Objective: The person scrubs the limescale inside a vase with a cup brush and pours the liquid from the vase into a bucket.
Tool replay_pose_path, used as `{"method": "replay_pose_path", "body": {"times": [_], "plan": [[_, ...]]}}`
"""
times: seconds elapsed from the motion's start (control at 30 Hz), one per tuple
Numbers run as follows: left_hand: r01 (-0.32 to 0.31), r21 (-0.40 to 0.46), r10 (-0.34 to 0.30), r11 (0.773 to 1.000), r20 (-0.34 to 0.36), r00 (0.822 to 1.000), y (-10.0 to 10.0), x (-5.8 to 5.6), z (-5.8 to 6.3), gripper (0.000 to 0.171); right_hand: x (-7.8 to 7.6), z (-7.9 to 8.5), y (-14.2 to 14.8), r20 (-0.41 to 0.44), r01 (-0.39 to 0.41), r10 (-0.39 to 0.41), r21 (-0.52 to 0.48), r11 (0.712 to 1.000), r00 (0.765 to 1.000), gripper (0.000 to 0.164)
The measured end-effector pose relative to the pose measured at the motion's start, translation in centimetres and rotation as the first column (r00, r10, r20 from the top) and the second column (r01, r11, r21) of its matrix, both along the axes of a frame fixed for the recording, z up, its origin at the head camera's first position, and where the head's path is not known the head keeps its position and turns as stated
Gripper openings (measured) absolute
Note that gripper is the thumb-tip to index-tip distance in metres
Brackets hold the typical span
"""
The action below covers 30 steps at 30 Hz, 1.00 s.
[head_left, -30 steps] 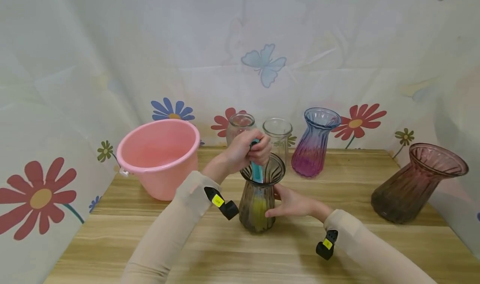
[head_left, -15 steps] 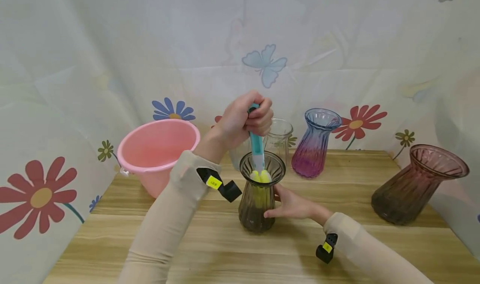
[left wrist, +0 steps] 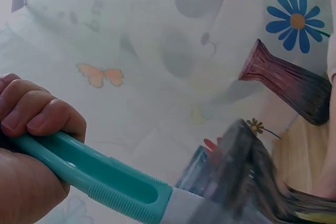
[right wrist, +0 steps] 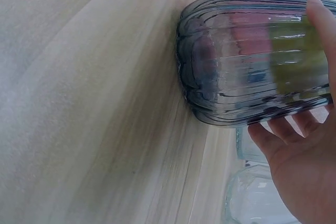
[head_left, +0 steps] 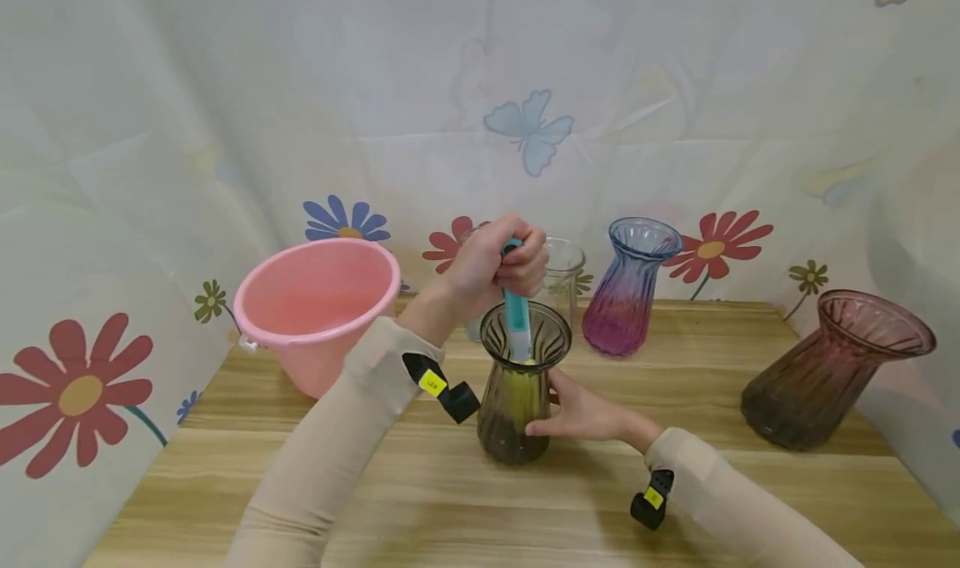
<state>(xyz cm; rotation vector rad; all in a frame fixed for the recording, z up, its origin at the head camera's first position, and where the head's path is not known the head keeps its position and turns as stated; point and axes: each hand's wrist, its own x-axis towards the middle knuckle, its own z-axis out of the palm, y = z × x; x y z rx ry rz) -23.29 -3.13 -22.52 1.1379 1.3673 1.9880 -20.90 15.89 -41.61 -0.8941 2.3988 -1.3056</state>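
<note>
A smoky grey ribbed glass vase stands upright on the wooden table. My right hand holds its lower body from the right, thumb in front and fingers behind. Above the rim, my left hand is wrapped around the teal handle of a bottle brush. The brush's white neck passes through the vase mouth, and its yellow head shows dimly through the glass. In the left wrist view, the teal handle comes out of my curled fingers. In the right wrist view, the yellow head sits well above the vase's base.
To the left stands a pink bucket. Behind the working vase are clear glass vases, one mostly covered by my left hand. A blue-to-purple vase stands back right. A pink-brown vase stands far right. A flowered cloth hangs behind.
My left hand first rose, drawing the brush's yellow head up near the rim. Since then it has come partway down, pushing the head back inside. The right hand and vase stay put.
</note>
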Motion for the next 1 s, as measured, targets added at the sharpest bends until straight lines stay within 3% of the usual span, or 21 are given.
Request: {"method": "replay_pose_path", "body": {"times": [0.23,0.4,0.6,0.8,0.9,1.0], "plan": [[0.028,-0.048,-0.026,0.998,0.038,0.999,0.5,-0.8,-3.8,0.039,-0.1,-0.1,0.0,0.03,0.002,-0.002,-0.015,1.0,1.0,0.077],[0.055,-0.088,-0.054,0.995,0.004,0.999,0.6,-1.1,-4.9,0.042,-0.2,0.2,0.0,0.047,-0.022,0.021,0.007,1.0,0.999,0.078],[0.094,-0.094,-0.094,0.991,0.005,0.996,0.8,-1.1,-4.9,0.042,-0.4,1.3,0.5,0.103,-0.086,0.079,0.065,0.994,0.992,0.081],[0.068,-0.09,-0.066,0.994,0.033,0.997,0.7,-1.1,-4.6,0.041,-0.6,1.3,0.5,0.137,-0.087,0.079,0.047,0.995,0.987,0.082],[0.039,-0.095,-0.035,0.995,0.044,0.998,0.7,-0.9,-3.7,0.04,-0.5,1.0,0.3,0.121,-0.067,0.063,0.026,0.997,0.991,0.082],[0.018,-0.086,-0.015,0.996,0.03,0.999,0.5,-0.7,-1.5,0.039,-0.5,0.7,0.2,0.092,-0.045,0.042,0.031,0.999,0.995,0.082]]}}
